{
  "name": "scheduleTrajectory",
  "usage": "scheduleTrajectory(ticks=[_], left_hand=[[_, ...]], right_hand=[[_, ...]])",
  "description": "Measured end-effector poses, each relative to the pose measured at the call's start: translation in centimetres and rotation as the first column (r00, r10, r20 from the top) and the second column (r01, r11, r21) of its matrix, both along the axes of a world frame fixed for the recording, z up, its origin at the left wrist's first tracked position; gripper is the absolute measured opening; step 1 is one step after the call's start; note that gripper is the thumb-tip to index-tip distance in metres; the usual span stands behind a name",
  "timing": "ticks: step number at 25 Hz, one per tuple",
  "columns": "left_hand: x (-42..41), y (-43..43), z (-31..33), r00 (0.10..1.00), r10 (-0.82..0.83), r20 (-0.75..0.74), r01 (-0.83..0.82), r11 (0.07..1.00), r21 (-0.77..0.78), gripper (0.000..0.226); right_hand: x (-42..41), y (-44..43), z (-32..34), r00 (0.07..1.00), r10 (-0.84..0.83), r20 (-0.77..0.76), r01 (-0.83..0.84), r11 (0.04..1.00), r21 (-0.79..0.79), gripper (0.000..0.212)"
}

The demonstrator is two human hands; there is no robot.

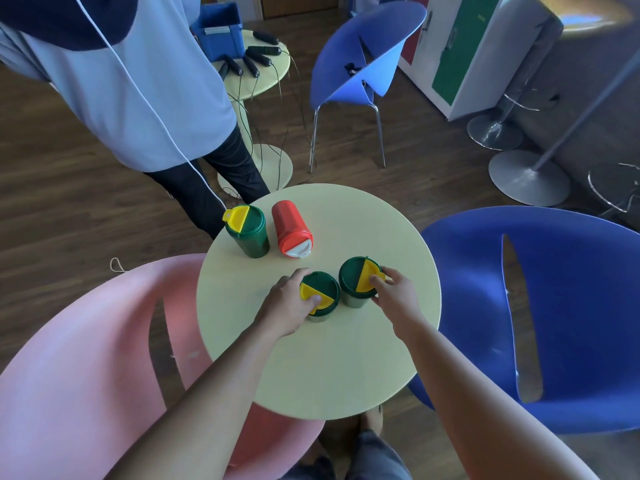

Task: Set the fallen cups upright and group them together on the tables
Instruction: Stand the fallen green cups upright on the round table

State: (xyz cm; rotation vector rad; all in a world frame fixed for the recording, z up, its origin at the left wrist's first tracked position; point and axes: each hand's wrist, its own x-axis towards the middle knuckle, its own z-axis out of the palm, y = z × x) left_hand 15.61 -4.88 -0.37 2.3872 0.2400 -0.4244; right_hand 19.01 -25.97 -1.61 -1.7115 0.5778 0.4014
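Observation:
On the round pale-yellow table (346,368) stand three green cups with green-and-yellow lids. My left hand (287,306) grips the near-middle green cup (323,289) from its left, thumb on the yellow lid flap. My right hand (393,289) holds the green cup beside it (353,277) at its right side. These two cups stand upright and almost touch. A third green cup (251,233) stands upright at the far left edge. A red cup with a white lid (289,225) lies on its side next to it, lid toward me.
A person in a light shirt (121,81) stands at the table's far left. A pink chair (86,358) is on my left, a blue chair (554,323) on my right, another blue chair (363,64) beyond. A second small table (273,69) holds skipping ropes and a blue bin (221,29).

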Motion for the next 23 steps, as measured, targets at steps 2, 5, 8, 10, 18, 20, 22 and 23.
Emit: scheduleTrajectory(ticks=[2,5,8,10,18,20,22,23], left_hand=[[0.1,-0.1,0.1,1.0,-0.017,0.007,0.017,1.0,0.0,0.056],[0.4,0.0,0.2,0.999,-0.033,0.002,0.033,0.999,0.0,0.056],[0.5,0.2,0.0,1.0,-0.005,-0.004,0.005,1.0,-0.024,0.054],[0.5,0.1,0.0,0.999,0.043,0.005,-0.043,0.998,-0.048,0.051],[-0.5,-1.2,-0.4,0.974,0.228,-0.02,-0.229,0.971,-0.073,0.047],[-0.6,-1.1,-0.6,0.972,0.235,-0.027,-0.236,0.969,-0.071,0.049],[-0.6,-0.9,-0.6,0.975,0.222,-0.03,-0.224,0.972,-0.068,0.052],[-0.6,-0.8,-0.5,0.976,0.214,-0.027,-0.216,0.974,-0.066,0.053]], right_hand=[[-0.1,0.1,-0.1,1.0,0.022,0.011,-0.022,1.0,-0.011,0.048],[-0.4,0.0,-0.1,0.999,0.035,0.024,-0.035,0.999,-0.012,0.05],[-0.5,-0.1,-0.1,0.999,0.035,0.03,-0.035,0.999,-0.004,0.049],[-0.5,-0.2,-0.1,0.999,0.03,0.03,-0.03,1.0,0.001,0.049],[-0.8,0.0,-0.1,0.999,0.009,0.036,-0.008,1.0,-0.008,0.047],[-0.8,-0.1,0.0,0.999,0.016,0.032,-0.015,1.0,-0.018,0.048],[-0.7,-0.1,0.3,0.999,0.025,0.031,-0.024,0.999,-0.028,0.049],[-0.7,0.0,0.5,0.999,0.031,0.031,-0.03,0.999,-0.036,0.049]])
